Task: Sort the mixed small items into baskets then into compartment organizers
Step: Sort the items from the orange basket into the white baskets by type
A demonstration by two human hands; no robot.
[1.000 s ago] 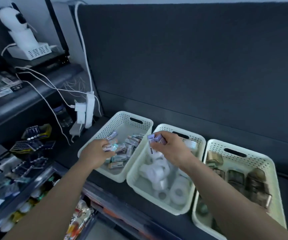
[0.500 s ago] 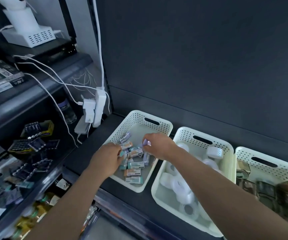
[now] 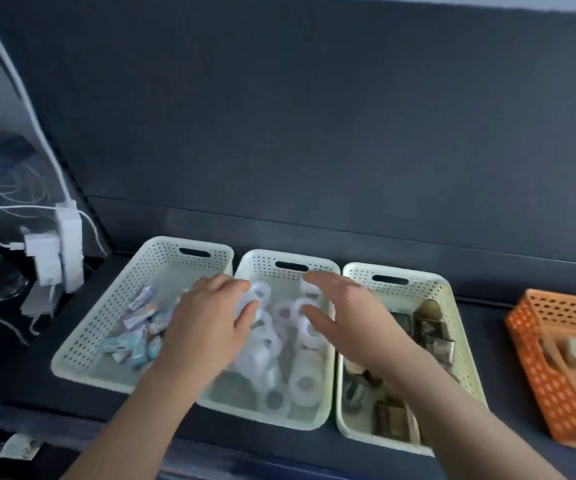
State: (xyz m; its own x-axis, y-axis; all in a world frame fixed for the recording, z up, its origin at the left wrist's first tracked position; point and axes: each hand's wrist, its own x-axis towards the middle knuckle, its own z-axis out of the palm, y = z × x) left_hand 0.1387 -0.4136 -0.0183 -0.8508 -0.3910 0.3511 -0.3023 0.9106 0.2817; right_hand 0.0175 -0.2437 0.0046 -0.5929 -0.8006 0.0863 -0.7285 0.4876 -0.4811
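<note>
Nothing is held by the right hand [image 3: 345,317], its fingers loosely spread; whether a roll is gripped by the left hand [image 3: 210,330] cannot be told. The tape rolls [image 3: 305,384] lie in the middle basket [image 3: 265,258], directly beneath both hands.

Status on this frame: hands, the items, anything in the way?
Left hand on a tape roll in middle basket, grip unclear. Right hand open, empty, over same basket. Nothing blocking.
</note>
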